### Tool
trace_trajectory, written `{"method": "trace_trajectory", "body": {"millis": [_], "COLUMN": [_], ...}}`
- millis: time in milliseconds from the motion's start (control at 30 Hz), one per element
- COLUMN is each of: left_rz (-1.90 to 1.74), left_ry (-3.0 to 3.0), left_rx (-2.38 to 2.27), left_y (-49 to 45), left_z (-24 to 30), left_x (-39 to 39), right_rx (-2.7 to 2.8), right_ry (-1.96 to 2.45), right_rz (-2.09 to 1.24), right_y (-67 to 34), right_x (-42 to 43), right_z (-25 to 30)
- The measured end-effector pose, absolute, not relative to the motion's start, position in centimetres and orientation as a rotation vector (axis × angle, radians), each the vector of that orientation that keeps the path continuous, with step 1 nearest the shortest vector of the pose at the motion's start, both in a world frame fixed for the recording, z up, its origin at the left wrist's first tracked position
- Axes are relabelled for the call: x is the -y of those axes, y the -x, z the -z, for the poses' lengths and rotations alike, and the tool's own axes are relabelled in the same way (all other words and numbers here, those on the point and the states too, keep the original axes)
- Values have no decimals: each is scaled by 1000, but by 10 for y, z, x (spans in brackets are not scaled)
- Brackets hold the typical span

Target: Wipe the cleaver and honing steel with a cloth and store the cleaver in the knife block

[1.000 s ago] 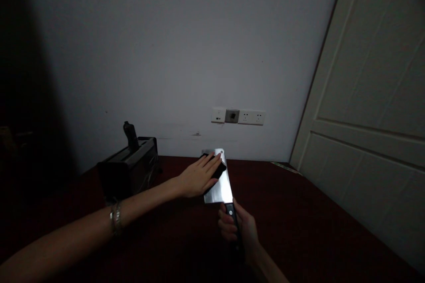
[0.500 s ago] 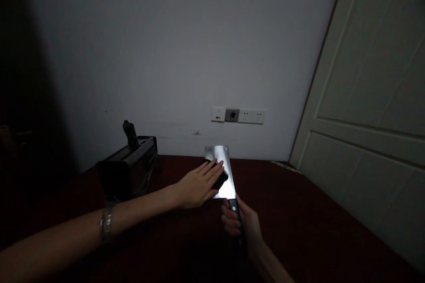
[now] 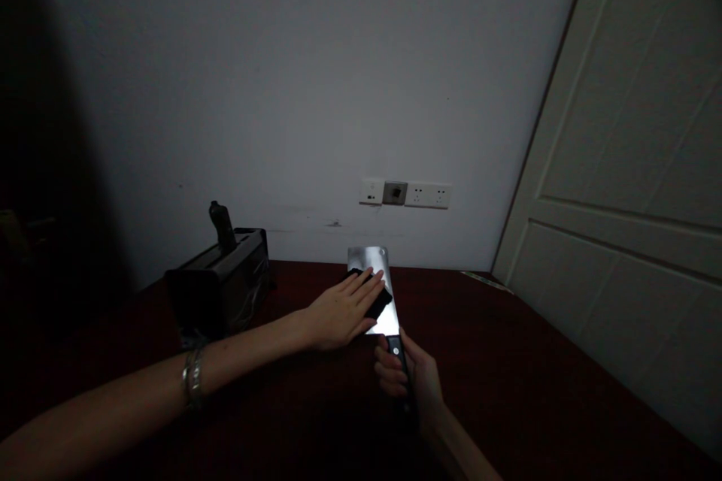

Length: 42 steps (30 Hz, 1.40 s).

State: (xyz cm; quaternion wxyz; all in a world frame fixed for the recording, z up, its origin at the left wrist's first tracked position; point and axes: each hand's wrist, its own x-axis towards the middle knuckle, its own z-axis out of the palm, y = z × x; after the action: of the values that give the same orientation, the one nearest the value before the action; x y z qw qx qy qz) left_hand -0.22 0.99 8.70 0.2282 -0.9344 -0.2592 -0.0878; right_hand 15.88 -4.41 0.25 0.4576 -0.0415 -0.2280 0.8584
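My right hand (image 3: 409, 376) is closed around the black riveted handle of a cleaver (image 3: 369, 255), whose broad, shiny blade points away from me. A dark cloth or pad (image 3: 379, 304) lies against the blade's face; its exact kind is hard to make out. My left hand (image 3: 341, 312) holds it there, fingers stretched over it and pressing it on the blade. The thumb lies lower, near the blade's handle end. Part of the blade's left side is hidden under this hand and the dark cloth.
A dark knife block (image 3: 217, 282) stands on the left of the reddish-brown table (image 3: 496, 361), with a black handle (image 3: 222, 225) sticking up from it. Behind are a pale wall with sockets (image 3: 427, 196) and, at right, a white panelled door (image 3: 620, 255).
My left hand and the dark cloth have slid slightly to the right across the blade. The cleaver and my right hand stay nearly in place.
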Motion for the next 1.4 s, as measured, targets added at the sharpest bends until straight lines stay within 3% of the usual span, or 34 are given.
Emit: {"method": "trace_trajectory", "body": {"millis": [700,900,1133,1400], "left_rz": [312,310,282,317], "left_ry": [2548,2530,2594,2542], "left_rx": [644,821,654,831], "left_y": [-20,-22,-26,-25], "left_z": [-82,-90,-83,-94], "left_x": [-6,-24,-2,-32], "right_rx": [594,583,601,604], "right_ry": [113,118,183,167], "right_rz": [-2133,-2145,-2098,-2089], "right_y": [-153,-150,-152,-153], "right_x": [43,44,44,45], "right_z": [4,5,5,3]}}
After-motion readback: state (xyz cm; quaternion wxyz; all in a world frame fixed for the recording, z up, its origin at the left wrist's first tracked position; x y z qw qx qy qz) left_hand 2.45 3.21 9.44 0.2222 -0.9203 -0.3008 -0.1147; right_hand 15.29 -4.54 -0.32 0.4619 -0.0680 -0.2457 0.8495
